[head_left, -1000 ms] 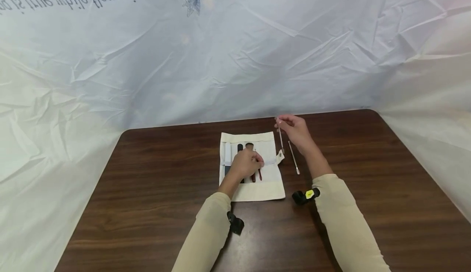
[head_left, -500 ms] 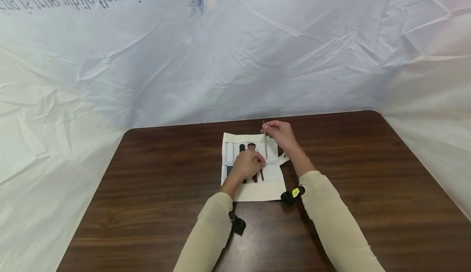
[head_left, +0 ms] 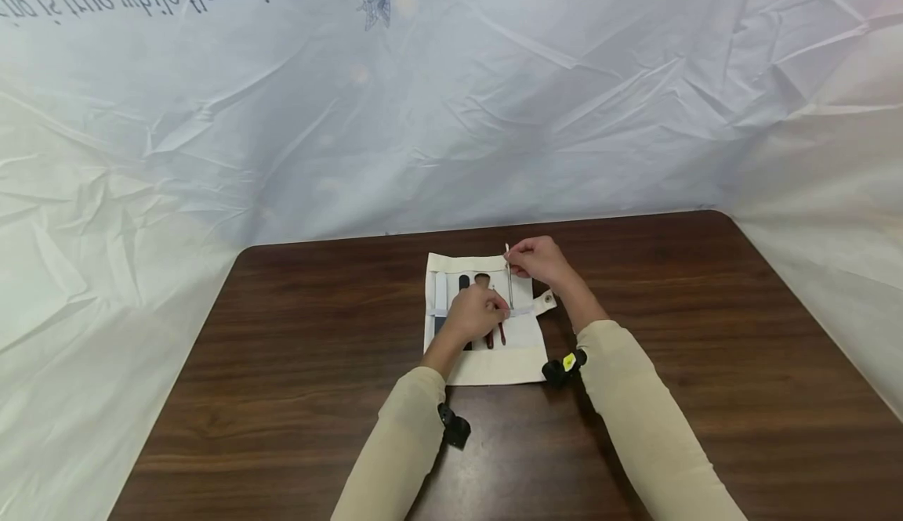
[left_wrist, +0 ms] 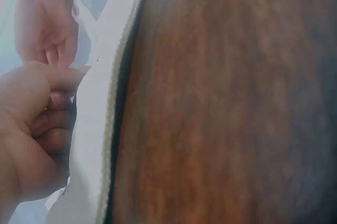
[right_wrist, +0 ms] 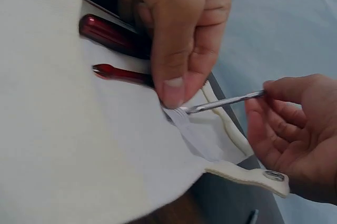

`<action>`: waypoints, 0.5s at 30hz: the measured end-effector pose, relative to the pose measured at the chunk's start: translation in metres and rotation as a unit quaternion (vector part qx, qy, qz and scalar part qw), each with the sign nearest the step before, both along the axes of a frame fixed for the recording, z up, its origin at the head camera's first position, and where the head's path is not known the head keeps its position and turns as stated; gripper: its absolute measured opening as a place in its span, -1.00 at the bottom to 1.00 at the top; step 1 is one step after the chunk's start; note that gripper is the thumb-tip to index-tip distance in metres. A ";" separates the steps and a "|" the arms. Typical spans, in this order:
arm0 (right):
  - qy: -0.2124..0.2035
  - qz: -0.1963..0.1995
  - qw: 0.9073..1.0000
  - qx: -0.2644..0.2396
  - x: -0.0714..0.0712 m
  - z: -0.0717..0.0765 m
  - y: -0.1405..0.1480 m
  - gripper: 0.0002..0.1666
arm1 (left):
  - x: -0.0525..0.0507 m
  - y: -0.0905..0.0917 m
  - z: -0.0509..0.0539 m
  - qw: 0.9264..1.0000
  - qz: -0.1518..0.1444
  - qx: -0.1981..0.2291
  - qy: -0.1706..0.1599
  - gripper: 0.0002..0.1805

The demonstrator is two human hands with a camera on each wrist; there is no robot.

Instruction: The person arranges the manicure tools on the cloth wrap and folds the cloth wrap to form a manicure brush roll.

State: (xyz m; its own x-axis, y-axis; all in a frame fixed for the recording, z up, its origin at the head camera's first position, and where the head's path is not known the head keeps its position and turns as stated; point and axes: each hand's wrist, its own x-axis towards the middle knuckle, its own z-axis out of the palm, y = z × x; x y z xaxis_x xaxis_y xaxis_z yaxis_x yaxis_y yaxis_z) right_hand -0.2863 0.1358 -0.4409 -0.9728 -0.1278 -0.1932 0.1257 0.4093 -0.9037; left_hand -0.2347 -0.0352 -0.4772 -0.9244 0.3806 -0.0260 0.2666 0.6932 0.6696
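A cream cloth tool roll (head_left: 494, 372) lies unfolded on the table, with a white elastic band (right_wrist: 196, 138) across it. My left hand (head_left: 474, 313) rests over its middle and pinches the band between thumb and fingers. Between the fingertips of my right hand (head_left: 538, 261) is a thin metal cuticle pusher (right_wrist: 226, 101); its lower end meets the band beside the left thumb, and whether it is under the band is hard to tell. Under the band lie a white strip (head_left: 440, 290), a black strip (head_left: 463, 282), a brush (head_left: 482, 279) and a red fork-tipped tool (right_wrist: 124, 75).
A snap tab (head_left: 546, 302) sticks out from the roll's right edge. The tip of another metal tool (right_wrist: 254, 216) shows beside the roll; the right arm hides it in the head view. Dark wooden table (head_left: 282, 396), white sheeting (head_left: 458, 113) behind it.
My right hand has brought the cuticle pusher leftward from beside the roll onto it, then slightly down toward the band. The left hand has stayed on the band.
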 end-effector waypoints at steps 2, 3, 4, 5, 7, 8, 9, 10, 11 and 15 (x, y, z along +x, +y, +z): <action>-0.011 0.014 1.000 0.013 -0.001 0.001 0.002 -0.63 | 0.000 0.000 0.000 1.000 -0.001 0.005 0.000 -0.85; -0.021 0.021 0.999 0.019 -0.002 0.002 0.002 -0.63 | 0.000 0.000 0.000 1.000 -0.001 0.007 -0.001 -0.85; -0.033 0.029 0.999 0.025 -0.002 0.003 0.003 -0.63 | 0.000 0.000 0.001 1.000 -0.002 0.007 -0.001 -0.85; -0.043 0.041 0.998 0.033 -0.002 0.003 0.004 -0.63 | 0.000 0.000 0.001 1.000 -0.001 0.008 -0.001 -0.85; -0.067 0.065 0.994 0.050 -0.001 0.004 0.005 -0.66 | 0.001 0.000 0.002 1.000 0.001 0.009 -0.002 -0.85; -0.079 0.076 0.992 0.058 0.000 0.004 0.005 -0.68 | 0.001 0.000 0.002 1.000 0.002 0.009 -0.002 -0.86; -0.089 0.088 0.990 0.067 0.001 0.004 0.005 -0.69 | 0.001 0.000 0.002 1.000 0.003 0.007 -0.002 -0.86; -0.095 0.100 0.988 0.072 0.001 0.004 0.005 -0.71 | 0.001 0.001 0.002 1.000 0.004 0.007 -0.001 -0.86; -0.099 0.107 0.986 0.077 0.002 0.004 0.006 -0.72 | 0.001 0.001 0.002 1.000 0.005 0.007 0.000 -0.86; -0.108 0.115 0.984 0.088 0.005 0.002 0.005 -0.75 | 0.001 0.001 0.002 1.000 0.006 0.007 -0.001 -0.86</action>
State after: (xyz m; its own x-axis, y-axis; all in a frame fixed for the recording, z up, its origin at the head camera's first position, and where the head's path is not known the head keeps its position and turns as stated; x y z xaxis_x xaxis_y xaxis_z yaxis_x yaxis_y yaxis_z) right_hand -0.2818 0.1412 -0.4390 -0.8558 -0.2859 -0.4311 0.1925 0.5974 -0.7785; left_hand -0.2335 -0.0342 -0.4753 -0.9287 0.3702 -0.0222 0.2577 0.6872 0.6792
